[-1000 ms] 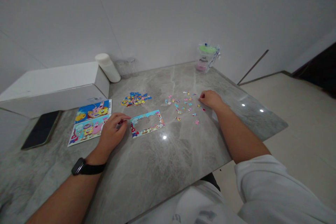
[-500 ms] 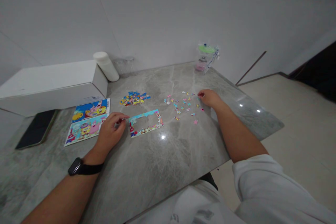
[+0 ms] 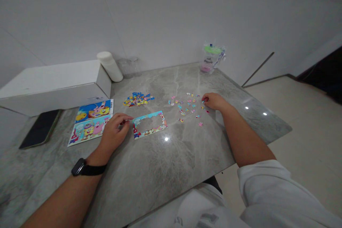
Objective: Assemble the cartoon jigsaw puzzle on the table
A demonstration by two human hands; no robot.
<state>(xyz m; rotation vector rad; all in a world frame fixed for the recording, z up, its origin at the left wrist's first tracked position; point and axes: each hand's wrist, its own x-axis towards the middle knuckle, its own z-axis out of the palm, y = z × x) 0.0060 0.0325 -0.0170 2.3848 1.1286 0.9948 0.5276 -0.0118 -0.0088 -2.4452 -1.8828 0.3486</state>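
Observation:
Along the left edge of a partly assembled jigsaw puzzle rests my left hand, its thumb and index finger closed on a small pale puzzle piece seen nearly edge-on. The puzzle has a finished colourful border around a bare middle. To the right lie several loose puzzle pieces, spread apart. My right hand is at the far right of these, fingertips pinched on a bluish puzzle piece at table level; the fingers partly hide it. Behind the border sits a heap of blue and yellow pieces.
A printed picture card lies left of my left hand, partly behind it. Further left are a phone and a white box. A white bottle, clear glasses and a plastic-wrapped cup stand by the wall.
The view has shifted slightly. My right fingertips have come down closer over the bluish piece at the edge of the spread. My left hand keeps its place by the border.

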